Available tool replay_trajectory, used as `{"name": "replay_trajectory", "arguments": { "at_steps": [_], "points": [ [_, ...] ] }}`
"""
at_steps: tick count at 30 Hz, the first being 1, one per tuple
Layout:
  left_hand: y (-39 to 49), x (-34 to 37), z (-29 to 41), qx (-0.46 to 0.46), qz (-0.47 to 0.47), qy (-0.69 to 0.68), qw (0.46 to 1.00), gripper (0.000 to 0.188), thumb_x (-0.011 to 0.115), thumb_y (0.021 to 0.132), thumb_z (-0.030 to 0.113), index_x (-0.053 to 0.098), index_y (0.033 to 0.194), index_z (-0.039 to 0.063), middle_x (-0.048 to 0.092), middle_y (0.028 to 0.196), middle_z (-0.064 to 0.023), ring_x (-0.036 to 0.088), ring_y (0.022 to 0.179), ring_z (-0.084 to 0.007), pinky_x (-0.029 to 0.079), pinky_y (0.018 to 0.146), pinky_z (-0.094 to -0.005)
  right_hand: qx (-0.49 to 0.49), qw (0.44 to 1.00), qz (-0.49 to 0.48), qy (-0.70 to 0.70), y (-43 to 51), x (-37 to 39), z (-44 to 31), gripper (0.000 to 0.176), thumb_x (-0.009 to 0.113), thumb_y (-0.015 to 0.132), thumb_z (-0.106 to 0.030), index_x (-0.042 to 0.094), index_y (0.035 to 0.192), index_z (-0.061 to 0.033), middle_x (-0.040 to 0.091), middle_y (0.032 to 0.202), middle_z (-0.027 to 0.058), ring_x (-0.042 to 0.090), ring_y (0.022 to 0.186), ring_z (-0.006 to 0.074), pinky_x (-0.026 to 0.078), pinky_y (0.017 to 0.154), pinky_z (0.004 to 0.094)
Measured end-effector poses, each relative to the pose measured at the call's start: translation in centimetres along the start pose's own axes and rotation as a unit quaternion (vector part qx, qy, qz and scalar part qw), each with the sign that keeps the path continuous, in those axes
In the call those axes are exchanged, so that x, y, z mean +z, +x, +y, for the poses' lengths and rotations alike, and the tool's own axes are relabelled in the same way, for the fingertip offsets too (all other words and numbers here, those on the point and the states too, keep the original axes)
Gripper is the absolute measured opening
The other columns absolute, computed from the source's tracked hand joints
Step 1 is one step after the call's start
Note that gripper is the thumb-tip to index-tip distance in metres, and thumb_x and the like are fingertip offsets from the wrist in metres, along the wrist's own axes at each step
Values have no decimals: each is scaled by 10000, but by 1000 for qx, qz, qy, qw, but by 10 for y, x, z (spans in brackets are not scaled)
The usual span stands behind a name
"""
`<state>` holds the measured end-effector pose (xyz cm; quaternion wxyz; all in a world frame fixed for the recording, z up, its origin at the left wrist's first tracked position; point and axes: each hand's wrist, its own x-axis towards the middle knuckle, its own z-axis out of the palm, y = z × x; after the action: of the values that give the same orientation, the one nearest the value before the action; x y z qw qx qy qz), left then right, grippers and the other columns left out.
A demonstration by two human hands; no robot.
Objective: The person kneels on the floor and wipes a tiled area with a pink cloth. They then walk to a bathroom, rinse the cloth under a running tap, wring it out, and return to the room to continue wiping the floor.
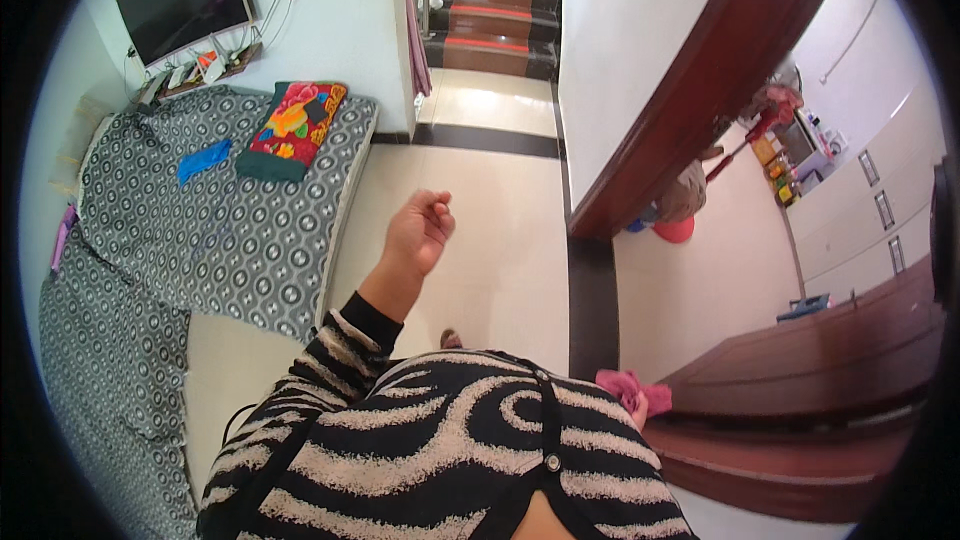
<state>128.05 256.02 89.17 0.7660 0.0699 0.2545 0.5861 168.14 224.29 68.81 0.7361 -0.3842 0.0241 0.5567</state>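
My left hand is raised in front of my body over the tiled floor, its fingers curled in and nothing visible in them. Low at my right side, my right hand holds a crumpled pink cloth; most of that hand is hidden behind my striped cardigan. The cloth is close to the edge of a dark wooden door. The tip of one shoe shows below my body.
A bed with a patterned cover stands at the left, bearing a folded floral blanket and a blue item. Stairs rise ahead beyond a curtain. A wooden door frame opens onto a room with white cabinets.
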Motion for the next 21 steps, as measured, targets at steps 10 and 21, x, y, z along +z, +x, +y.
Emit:
{"name": "replay_trajectory", "arguments": {
  "at_steps": [10,21],
  "points": [
    [182,70,-7,-24,29,46,998,83,588,807,-6,526,847,33,573,810,-55,535,636,-98,470,558,-223,96,995,-37,17,111,105,-10,479,479,872,-392,528,1210,-57,588,1180,168,552,1095,368,432,963,529],
    [357,130,5,93,82,50,991,19,570,840,25,553,831,26,597,794,-60,536,633,-93,471,577,-239,190,973,-119,-54,443,243,-60,274,576,851,-119,535,1108,-35,653,989,108,662,853,273,555,807,408]
  ]
}}
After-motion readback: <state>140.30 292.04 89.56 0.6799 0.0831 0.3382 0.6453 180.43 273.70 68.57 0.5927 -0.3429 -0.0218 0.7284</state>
